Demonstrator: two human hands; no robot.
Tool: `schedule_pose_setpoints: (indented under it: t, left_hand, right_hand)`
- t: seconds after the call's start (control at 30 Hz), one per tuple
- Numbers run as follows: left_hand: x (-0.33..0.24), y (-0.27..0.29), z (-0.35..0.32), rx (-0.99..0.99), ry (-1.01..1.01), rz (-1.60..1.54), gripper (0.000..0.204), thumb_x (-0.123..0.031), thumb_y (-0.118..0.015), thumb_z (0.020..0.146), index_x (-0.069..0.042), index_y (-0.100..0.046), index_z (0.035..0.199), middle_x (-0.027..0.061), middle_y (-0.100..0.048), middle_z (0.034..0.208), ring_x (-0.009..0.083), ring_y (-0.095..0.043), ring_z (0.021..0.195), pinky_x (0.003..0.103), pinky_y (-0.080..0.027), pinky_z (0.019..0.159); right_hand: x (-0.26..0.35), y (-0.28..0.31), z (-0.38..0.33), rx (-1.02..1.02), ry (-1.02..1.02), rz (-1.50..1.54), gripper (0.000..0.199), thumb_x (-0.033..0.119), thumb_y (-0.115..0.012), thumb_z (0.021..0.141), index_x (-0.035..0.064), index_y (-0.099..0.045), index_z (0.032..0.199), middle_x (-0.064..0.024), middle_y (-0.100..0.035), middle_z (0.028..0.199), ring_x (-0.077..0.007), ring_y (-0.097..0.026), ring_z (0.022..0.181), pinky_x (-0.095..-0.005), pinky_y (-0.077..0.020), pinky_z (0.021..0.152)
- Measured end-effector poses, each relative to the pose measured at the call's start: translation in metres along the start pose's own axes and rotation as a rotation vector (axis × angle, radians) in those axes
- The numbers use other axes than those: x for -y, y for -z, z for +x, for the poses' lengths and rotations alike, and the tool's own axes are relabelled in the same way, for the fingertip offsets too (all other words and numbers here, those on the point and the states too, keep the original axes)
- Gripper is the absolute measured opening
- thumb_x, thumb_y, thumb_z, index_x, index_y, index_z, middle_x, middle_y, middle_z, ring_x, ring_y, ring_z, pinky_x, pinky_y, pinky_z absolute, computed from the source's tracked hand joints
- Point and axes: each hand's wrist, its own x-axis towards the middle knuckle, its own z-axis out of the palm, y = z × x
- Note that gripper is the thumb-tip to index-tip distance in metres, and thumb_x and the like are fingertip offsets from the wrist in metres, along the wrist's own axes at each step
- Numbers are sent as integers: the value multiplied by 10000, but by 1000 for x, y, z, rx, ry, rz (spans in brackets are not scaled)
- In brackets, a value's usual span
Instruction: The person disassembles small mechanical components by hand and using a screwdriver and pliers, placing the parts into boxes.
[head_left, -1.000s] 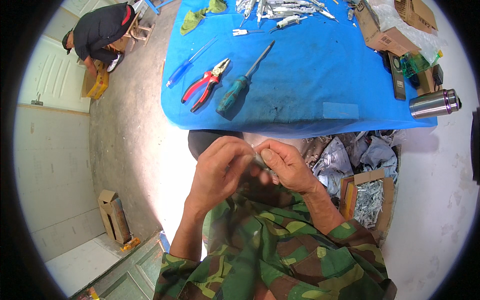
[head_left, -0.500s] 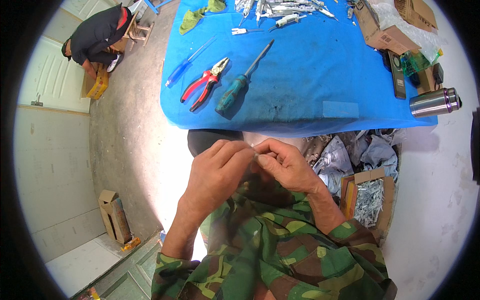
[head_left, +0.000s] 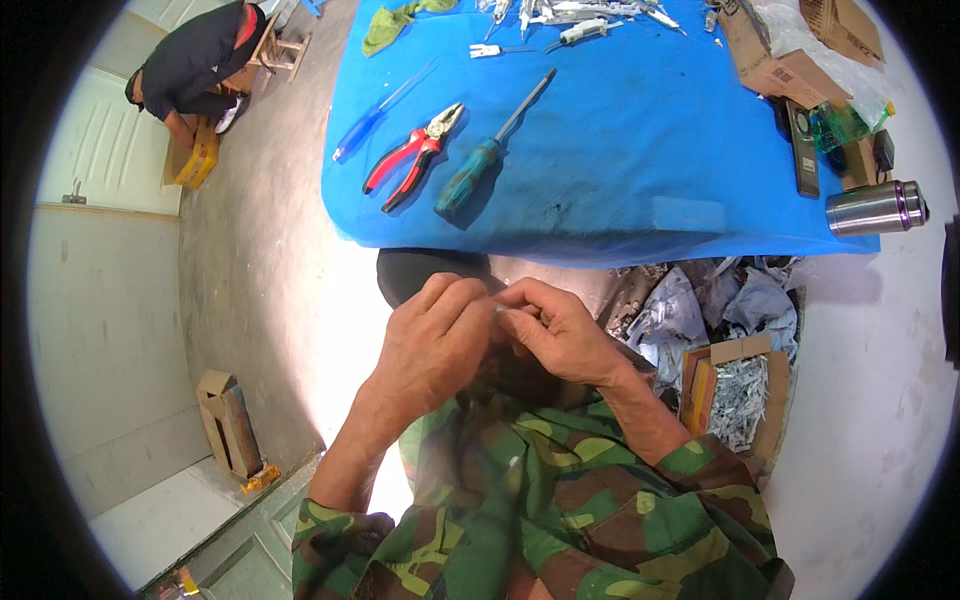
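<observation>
My left hand (head_left: 432,335) and my right hand (head_left: 562,332) meet fingertip to fingertip below the table's front edge, over my lap. Both are closed in a pinch. Whatever they hold between them is tiny and mostly covered by the fingers, so I cannot name it. On the blue-covered table (head_left: 620,150) ahead lie pliers (head_left: 415,157) with red and black handles, a screwdriver (head_left: 480,165) with a teal handle, and a thinner screwdriver (head_left: 368,128) with a blue handle.
Several small white and metal parts (head_left: 580,14) are heaped at the table's far side, near a green cloth (head_left: 392,25). A steel flask (head_left: 875,208) lies at the right edge. A box of metal pieces (head_left: 738,400) stands lower right. Another person (head_left: 195,65) bends over a box (head_left: 198,155).
Both hands have shifted slightly left and stay pinched together. The view has moved a little; the tools on the table lie as before.
</observation>
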Motion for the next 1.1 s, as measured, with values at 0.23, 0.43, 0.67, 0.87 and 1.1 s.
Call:
schedule_pose_setpoints:
  t: [0.23, 0.43, 0.67, 0.87, 1.1]
  left_hand:
    - [8, -11, -42, -11, 130, -44, 233, 87, -716, 773, -5, -653, 979, 114, -666, 1012, 313, -647, 905, 400, -551, 738]
    - [13, -31, -62, -83, 267, -116, 215, 111, -697, 784, -4, -624, 950, 134, -655, 989, 324, -635, 875, 408, -538, 727]
    - [14, -38, -68, -161, 387, -183, 206, 134, -681, 804, 7, -623, 955, 147, -647, 999, 313, -643, 867, 377, -535, 708]
    - [14, -41, -70, -217, 503, -317, 110, 80, -662, 887, 19, -637, 975, 146, -649, 1045, 254, -659, 867, 338, -548, 724]
    - [4, -49, -65, -331, 623, -376, 91, 65, -666, 878, 13, -627, 942, 161, -657, 1016, 312, -644, 892, 386, -550, 746]
  right_hand:
    - [-34, -22, 8, 47, -4, -49, 185, 117, -606, 1050, -33, -635, 1153, -71, -707, 864, -108, -636, 737, -290, -525, 663]
    - [-36, -26, 13, 44, -80, -164, 191, 130, -628, 1026, -28, -650, 1131, -117, -709, 836, -154, -671, 740, -329, -538, 685]
    - [-39, -29, 15, 26, 41, -296, 201, 127, -651, 1011, -26, -650, 1141, -143, -719, 893, -168, -690, 750, -349, -544, 687]
    - [-41, -30, 17, 35, -77, -84, 197, 133, -651, 1032, -20, -638, 1154, -87, -706, 918, -131, -657, 772, -300, -545, 684]
    - [-45, -29, 19, 43, -105, 33, 197, 128, -629, 1053, -18, -619, 1184, -45, -671, 956, -99, -617, 768, -263, -525, 677]
